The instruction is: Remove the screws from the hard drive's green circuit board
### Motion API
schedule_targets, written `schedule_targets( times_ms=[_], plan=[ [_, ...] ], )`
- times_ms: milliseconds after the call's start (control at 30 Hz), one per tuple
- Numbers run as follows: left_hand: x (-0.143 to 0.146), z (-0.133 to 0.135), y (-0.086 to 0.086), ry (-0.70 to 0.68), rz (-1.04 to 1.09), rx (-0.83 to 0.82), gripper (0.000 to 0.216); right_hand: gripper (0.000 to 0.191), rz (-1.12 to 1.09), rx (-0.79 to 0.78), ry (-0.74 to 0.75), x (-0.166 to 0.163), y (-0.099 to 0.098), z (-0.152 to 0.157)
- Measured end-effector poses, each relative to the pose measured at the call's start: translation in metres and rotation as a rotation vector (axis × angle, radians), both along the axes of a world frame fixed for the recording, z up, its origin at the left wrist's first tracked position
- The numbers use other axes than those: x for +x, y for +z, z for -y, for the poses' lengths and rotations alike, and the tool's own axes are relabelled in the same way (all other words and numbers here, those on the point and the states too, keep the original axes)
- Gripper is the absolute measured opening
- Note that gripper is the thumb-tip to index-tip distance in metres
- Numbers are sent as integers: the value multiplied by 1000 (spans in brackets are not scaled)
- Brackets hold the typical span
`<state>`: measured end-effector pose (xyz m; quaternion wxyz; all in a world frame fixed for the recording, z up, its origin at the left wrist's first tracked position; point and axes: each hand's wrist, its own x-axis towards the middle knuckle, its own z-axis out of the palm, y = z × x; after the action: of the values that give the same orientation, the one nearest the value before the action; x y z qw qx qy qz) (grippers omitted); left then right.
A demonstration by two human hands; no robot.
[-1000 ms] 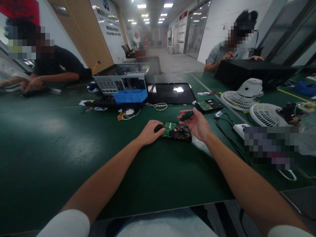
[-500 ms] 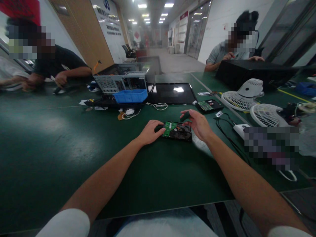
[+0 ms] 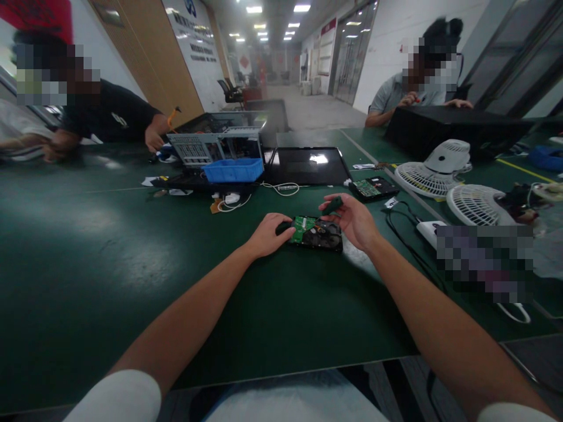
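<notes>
A hard drive (image 3: 326, 235) with a green circuit board on its upper face lies on the green table in front of me. My left hand (image 3: 269, 235) is closed on its left end, thumb near the board. A dark piece by those fingers is too small to make out. In my right hand (image 3: 354, 221), raised above the drive's right part, the fingers pinch a screwdriver (image 3: 332, 205) with a dark green handle. Its tip points down toward the board; whether it touches a screw I cannot tell.
Beyond the drive stand an opened computer case (image 3: 193, 151), a blue bin (image 3: 233, 170) and a flat black panel (image 3: 308, 167). A second hard drive (image 3: 373, 187) and white fans (image 3: 424, 179) lie to the right, near black cables (image 3: 407, 246). Co-workers sit on both sides.
The screwdriver handle in my right hand has tilted slightly and shows more. My left hand and the drive hold still. The left co-worker's hand has moved right, toward the computer case.
</notes>
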<state>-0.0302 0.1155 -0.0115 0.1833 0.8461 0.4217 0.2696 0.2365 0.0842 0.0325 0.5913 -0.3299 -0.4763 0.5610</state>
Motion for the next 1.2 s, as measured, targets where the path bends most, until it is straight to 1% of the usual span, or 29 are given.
schedule_targets(
  times_ms=[100,233,400,567,633,933,1033,1200],
  plan=[
    [0,-1,0,4,-4,-9,39,34,75,30,-22,1,1,1],
    [-1,-1,1,-3,-6,-9,38,34,153,15,-54,1,2,3],
    [-1,1,2,1,-7,-9,38,34,65,24,-6,0,3,4],
    [1,0,1,6,-5,6,36,41,-6,-37,19,-1,1,1],
    [1,-1,0,6,-5,-3,37,42,-29,-48,20,0,-1,0],
    [-1,-5,-5,-3,6,-4,33,36,68,4,-29,0,1,1],
    [-1,-5,-5,-10,14,0,31,34,63,8,-36,-1,3,3],
    [-1,-4,-3,-2,1,-16,30,31,32,12,-2,-2,3,5]
  ],
)
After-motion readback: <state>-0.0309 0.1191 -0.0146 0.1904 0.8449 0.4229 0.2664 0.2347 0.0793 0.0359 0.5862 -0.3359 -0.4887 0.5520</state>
